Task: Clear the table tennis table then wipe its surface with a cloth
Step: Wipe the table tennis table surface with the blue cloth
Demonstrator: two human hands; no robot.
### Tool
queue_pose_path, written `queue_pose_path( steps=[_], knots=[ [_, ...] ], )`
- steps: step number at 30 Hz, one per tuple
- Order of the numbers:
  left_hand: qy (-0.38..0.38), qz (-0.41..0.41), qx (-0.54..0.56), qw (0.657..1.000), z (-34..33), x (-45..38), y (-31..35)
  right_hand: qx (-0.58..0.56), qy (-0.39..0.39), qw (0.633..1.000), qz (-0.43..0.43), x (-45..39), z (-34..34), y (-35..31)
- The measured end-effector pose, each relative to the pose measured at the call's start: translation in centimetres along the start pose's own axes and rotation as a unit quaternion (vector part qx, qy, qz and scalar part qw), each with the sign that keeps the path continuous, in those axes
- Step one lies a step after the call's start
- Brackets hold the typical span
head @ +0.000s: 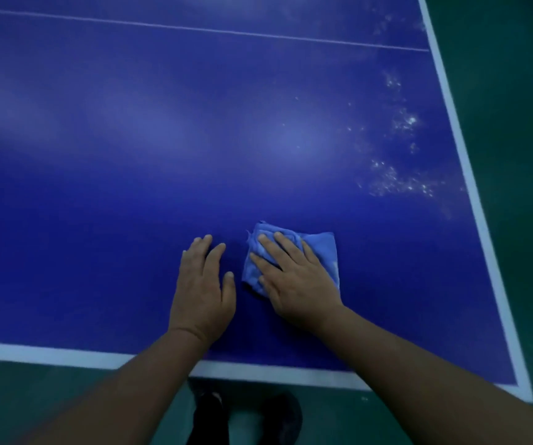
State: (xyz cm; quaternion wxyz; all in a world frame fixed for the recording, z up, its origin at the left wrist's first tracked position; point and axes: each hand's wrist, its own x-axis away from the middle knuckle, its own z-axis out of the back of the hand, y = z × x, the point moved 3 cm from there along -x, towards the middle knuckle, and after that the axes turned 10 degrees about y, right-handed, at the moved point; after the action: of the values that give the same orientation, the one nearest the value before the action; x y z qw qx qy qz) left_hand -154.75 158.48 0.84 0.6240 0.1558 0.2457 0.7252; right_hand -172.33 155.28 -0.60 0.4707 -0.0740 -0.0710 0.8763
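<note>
Pressing cloth flat, right hand grip open | left hand open, seemingly on table

A dark green floor is seen along the right side of the frame and across the bottom edge. At the bottom centre, two dark shoes are seen on that floor, blurred and partly cut off by the frame's lower edge. The floor's surface is seen as plain and matte.
</note>
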Motion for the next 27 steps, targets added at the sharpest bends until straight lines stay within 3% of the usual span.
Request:
queue_pose_path(
  steps=[7, 17, 21, 27],
  knots=[
    [0.030, -0.036, -0.064, 0.997, 3.0, -12.5, -6.5, -0.007, 0.011, 1.000, 0.026, -9.2, -0.3, 0.2],
    [0.047, -0.025, -0.103, 0.993, 4.1, -29.6, -11.7, 0.004, -0.001, 0.999, 0.042, -23.2, -1.3, 0.5],
    [0.057, 0.015, -0.098, 0.993, 3.0, -32.1, -12.1, 0.017, 0.018, 0.998, 0.062, -28.3, -1.4, 1.4],
    [0.030, 0.004, -0.123, 0.992, 2.5, -32.3, -12.3, 0.012, 0.014, 0.997, 0.071, -36.0, -1.1, 4.8]
  ],
)
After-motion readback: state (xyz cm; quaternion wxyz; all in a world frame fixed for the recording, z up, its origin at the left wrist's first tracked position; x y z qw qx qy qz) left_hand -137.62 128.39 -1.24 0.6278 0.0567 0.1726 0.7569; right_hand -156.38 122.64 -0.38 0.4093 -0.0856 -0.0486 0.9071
